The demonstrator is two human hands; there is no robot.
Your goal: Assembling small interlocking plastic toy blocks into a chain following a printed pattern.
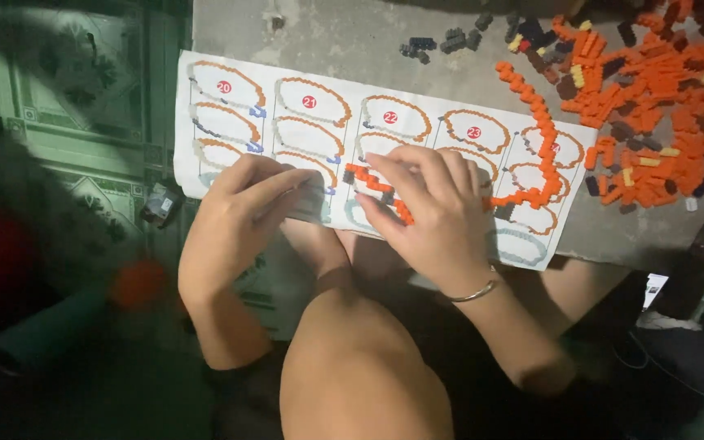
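The grip of the right hand (pixel 437 216) is closed on an orange brick strip (pixel 372 186) over the instruction sheet (pixel 319 122); the left hand (pixel 234 224) presses beside it. Seemingly joining bricks; next needs careful alignment

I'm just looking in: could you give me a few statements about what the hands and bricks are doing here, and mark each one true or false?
1. The right hand rests on a curved strip of orange bricks. True.
2. The instruction sheet is blank. False: it shows numbered build steps.
3. The loose brick pile lies left of the sheet. False: it lies to the right.
4. The left hand lies on the sheet. True.
5. A bracelet is on the right wrist. True.
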